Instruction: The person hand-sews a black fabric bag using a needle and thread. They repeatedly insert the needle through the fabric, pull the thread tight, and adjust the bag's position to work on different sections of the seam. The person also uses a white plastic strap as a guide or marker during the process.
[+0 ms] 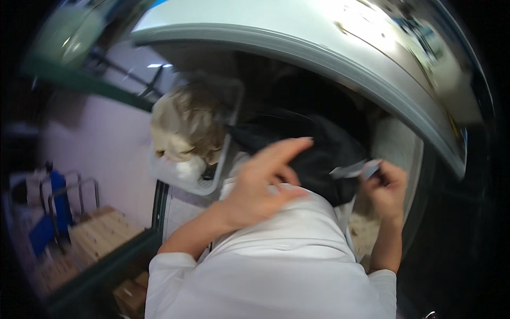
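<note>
My left hand (pixel 257 183) hovers over my lap with its fingers apart and nothing in it. It is smeared a little by motion. My right hand (pixel 387 187) is closed in a pinch on a small light grey strip (pixel 348 170), whose kind I cannot make out. The strip runs leftward from my fingertips across a black cloth (pixel 324 143). That dark fabric lies bunched in front of my white shirt, below the table's edge. Whether the strip is joined to the cloth is too blurred to tell.
A white table (pixel 255 18) with a grey edge arches across the top. At left, a translucent plastic bin (pixel 204 187) holds crumpled beige material (pixel 186 119) and a white bundle. Beyond a dark green frame stand cardboard boxes (pixel 106 234) and a blue hand truck (pixel 61 199).
</note>
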### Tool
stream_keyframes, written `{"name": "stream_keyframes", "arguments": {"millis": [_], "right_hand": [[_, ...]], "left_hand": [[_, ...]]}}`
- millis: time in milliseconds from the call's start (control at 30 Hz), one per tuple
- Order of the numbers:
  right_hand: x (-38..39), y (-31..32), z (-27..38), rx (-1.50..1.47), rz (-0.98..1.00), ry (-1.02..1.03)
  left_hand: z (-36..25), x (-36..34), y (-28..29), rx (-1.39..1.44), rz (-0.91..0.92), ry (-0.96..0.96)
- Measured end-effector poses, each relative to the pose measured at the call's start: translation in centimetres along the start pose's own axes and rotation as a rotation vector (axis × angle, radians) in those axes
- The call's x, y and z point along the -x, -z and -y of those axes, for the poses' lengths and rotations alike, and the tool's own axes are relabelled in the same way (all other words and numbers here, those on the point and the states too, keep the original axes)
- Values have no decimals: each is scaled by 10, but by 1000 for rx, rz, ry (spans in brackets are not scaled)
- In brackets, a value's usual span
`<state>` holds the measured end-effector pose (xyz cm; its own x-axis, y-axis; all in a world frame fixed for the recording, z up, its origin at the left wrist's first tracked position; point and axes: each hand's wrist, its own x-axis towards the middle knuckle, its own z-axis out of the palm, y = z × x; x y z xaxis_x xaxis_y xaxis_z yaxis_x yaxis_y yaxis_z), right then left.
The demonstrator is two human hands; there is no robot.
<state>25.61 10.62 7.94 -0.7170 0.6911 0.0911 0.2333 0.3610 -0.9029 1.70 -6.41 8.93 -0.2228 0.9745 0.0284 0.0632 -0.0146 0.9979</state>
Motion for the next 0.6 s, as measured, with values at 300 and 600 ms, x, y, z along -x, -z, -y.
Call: {"name": "stream_keyframes", "arguments": {"millis": [300,600], "right_hand": [[-122,-133,62,3,527,241],[-202,-212,-40,506,773,272]], "left_hand": [[75,120,83,39,-732,430],[268,437,-74,871,-1988,1110]]}}
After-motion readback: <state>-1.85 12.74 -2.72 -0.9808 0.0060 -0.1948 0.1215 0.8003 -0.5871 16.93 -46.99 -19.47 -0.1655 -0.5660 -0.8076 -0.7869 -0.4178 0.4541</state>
